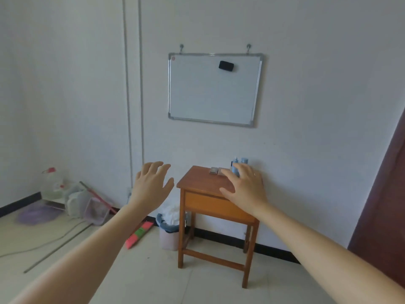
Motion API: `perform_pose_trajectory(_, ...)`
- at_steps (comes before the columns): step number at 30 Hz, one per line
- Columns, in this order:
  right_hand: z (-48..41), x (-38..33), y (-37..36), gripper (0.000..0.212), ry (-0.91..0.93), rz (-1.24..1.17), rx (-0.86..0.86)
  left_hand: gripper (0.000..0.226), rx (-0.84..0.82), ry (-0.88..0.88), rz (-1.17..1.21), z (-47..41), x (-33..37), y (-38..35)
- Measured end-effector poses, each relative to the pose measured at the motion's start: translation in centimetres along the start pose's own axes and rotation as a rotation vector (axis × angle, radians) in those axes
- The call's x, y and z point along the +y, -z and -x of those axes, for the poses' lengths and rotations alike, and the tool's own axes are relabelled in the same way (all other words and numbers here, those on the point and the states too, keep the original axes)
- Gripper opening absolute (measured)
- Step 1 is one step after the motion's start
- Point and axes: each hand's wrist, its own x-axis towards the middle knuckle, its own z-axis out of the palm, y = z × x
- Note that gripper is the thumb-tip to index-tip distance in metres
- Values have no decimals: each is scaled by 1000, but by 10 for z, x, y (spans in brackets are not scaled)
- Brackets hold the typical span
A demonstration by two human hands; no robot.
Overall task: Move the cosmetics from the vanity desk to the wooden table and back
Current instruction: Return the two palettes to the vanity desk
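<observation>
You stood facing the small orange-brown wooden table (200, 183), which sat against the white wall. Both your arms were stretched out towards it. Your left hand (151, 186) hung in the air to the left of the table, palm down, fingers spread and holding nothing. Your right hand (245, 187) was over the table's right part as seen from your head, fingers likewise spread and empty; whether it touched the top could not be told.

The cosmetics were on the table's far edge by the wall: two pale blue bottles (240, 164) at the far right corner, partly hidden behind your right fingers, and just left of them two small flat silver-grey cases (215, 171) lying side by side.

Above the table a metal-framed whiteboard (213, 88) hung on the wall. Left of the table's legs stood a pale waste bin (168, 232).
</observation>
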Motion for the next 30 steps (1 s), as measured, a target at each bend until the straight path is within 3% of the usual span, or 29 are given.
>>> perform_pose_trajectory(10, -123, -2, -98, 42, 79, 3, -30, 46, 9, -72, -100, -116, -73, -38)
perform_pose_trajectory(15, -216, 1, -153, 42, 19, -17, -4, 48, 10, -68, -134, -198, -128, -54)
perform_pose_trajectory(20, -276, -12, -208, 50, -12, -65, 12, 50, 48, 2, -73, -248, -188, -73)
perform_pose_trajectory(30, -365, -37, -289, 46, -4, 96, 24, 43, 65, -104, 45, -368, -284, -134)
